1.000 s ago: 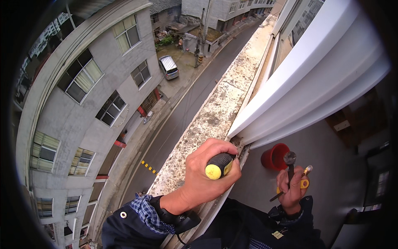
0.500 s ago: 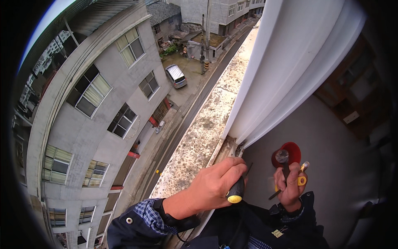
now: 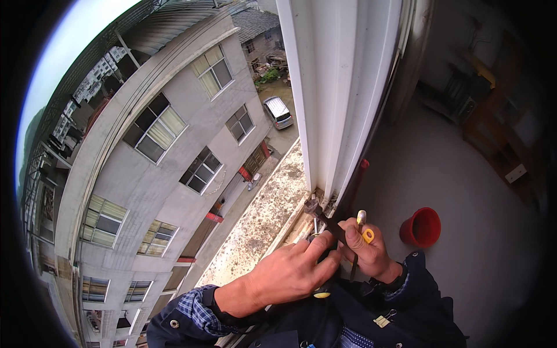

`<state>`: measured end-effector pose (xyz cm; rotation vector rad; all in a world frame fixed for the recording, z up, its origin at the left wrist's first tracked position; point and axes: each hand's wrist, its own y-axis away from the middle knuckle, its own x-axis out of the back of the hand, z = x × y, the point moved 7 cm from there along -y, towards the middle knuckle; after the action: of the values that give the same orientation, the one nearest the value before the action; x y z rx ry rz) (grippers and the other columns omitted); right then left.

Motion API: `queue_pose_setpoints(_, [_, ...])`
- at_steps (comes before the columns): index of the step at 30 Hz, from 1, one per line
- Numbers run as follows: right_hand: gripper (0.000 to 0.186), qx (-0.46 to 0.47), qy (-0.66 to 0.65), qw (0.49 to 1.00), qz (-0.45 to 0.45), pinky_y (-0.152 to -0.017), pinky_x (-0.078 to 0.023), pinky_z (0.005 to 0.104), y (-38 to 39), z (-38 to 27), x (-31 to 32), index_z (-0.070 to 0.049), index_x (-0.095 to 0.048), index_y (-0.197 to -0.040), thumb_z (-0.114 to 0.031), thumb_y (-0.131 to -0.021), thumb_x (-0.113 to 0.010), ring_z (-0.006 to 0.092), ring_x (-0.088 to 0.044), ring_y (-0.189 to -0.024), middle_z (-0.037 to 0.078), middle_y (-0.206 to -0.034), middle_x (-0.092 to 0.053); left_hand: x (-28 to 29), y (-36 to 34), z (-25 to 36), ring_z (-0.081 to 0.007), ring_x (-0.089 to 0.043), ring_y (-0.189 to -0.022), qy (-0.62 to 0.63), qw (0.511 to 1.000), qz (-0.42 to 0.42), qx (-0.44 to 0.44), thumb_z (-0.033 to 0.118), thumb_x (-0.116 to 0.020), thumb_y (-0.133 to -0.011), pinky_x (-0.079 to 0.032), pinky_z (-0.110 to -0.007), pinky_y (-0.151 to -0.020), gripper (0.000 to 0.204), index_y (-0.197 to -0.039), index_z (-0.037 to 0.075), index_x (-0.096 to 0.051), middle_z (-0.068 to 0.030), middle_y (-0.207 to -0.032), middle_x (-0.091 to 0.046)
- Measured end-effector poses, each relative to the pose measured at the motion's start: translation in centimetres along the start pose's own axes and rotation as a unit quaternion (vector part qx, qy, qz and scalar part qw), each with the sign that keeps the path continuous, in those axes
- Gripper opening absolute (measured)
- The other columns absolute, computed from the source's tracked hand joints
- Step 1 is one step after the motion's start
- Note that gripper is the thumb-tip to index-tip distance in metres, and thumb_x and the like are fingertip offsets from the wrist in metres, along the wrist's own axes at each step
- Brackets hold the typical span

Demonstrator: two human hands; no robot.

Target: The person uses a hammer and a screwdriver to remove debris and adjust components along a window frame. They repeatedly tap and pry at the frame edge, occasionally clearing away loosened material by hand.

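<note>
At the window sill (image 3: pixel 288 232), my left hand (image 3: pixel 278 269) is closed round a screwdriver (image 3: pixel 322 294) with a black handle and yellow end. Its thin metal shaft points up toward the corner of the window track (image 3: pixel 316 200). My right hand (image 3: pixel 374 255), just beside it, grips a hammer (image 3: pixel 314 207) with a dark head and shaft. The hammer head is over the track corner, close to the screwdriver shaft. In the same hand is a yellow-handled tool (image 3: pixel 368 235), its kind partly hidden by the fingers. The screwdriver's tip is hard to make out.
A white window frame (image 3: pixel 331 87) rises ahead of my hands. On the left, the stained outer ledge (image 3: pixel 255 243) drops to a street with a parked silver car (image 3: pixel 278 112). Indoors, a red bucket (image 3: pixel 420 227) stands on the grey floor, with brown furniture (image 3: pixel 499 151) farther off.
My right hand has moved left and up, bringing the hammer from above the bucket to the track corner by the screwdriver. The left hand has shifted slightly left and down. The whole view has turned.
</note>
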<state>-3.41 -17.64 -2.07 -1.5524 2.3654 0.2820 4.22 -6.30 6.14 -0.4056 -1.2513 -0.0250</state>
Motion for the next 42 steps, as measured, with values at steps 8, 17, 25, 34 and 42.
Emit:
queue_pose_setpoints(8, [0.041, -0.052, -0.008, 0.994, -0.097, -0.058, -0.035, 0.0211, -1.3, 1.4, -2.0, 0.001, -0.066, -0.118, -0.034, -0.111, -0.046, 0.0018, -0.044, -0.064, -0.004, -0.075, -0.056, -0.9, 2.2, 2.7, -0.0156, -0.058, -0.076, -0.107, 0.994, 0.032, -0.005, 0.021, -0.062, -0.087, -0.050, -0.026, -0.060, 0.030, -0.112, 0.003, -0.064, -0.0175, -0.117, -0.059])
queue_pose_setpoints(17, [0.038, -0.052, -0.037, 0.990, -0.126, -0.073, -0.046, 0.0241, -1.1, 2.5, -3.6, -0.001, -0.064, -0.094, -0.030, -0.111, -0.047, 0.0068, -0.053, -0.078, 0.000, -0.086, -0.061, -2.9, 2.4, 4.5, -0.0211, -0.063, -0.085, -0.060, 0.998, 0.030, 0.017, 0.016, -0.064, -0.088, -0.052, -0.028, -0.066, 0.030, -0.116, 0.004, -0.064, -0.0180, -0.124, -0.055])
queue_pose_setpoints(25, [0.038, -0.099, 0.056, 0.986, -0.125, -0.067, -0.042, 0.0226, -0.7, 2.4, -1.7, -0.003, -0.063, -0.087, -0.031, -0.110, -0.051, 0.0042, -0.050, -0.070, -0.003, -0.076, -0.059, 2.8, 4.8, 3.0, -0.0301, -0.065, -0.110, -0.133, 0.978, 0.133, 0.089, 0.014, -0.075, -0.079, -0.055, -0.037, -0.087, 0.049, -0.127, 0.009, -0.068, -0.0209, -0.138, -0.056])
queue_pose_setpoints(34, [0.039, -0.124, 0.104, 0.970, -0.183, -0.070, -0.045, 0.0257, 0.5, 2.4, -2.0, -0.001, -0.062, -0.082, -0.028, -0.110, -0.052, 0.0082, -0.054, -0.075, 0.002, -0.078, -0.062, 1.6, 6.3, 0.5, -0.0231, -0.059, -0.086, -0.181, 0.971, 0.119, 0.099, 0.015, -0.070, -0.082, -0.047, -0.037, -0.076, 0.035, -0.115, 0.004, -0.068, -0.0108, -0.105, -0.058])
queue_pose_setpoints(42, [0.052, -0.110, 0.153, 0.969, -0.163, -0.068, -0.047, 0.0273, 0.2, 1.7, -1.7, 0.001, -0.063, -0.086, -0.042, -0.110, -0.046, 0.0121, -0.059, -0.072, 0.006, -0.077, -0.063, 1.8, 7.4, 0.3, -0.0175, -0.059, -0.073, -0.172, 0.972, 0.130, 0.096, 0.014, -0.073, -0.080, -0.046, -0.032, -0.067, 0.037, -0.115, 0.003, -0.069, -0.0062, -0.094, -0.060])
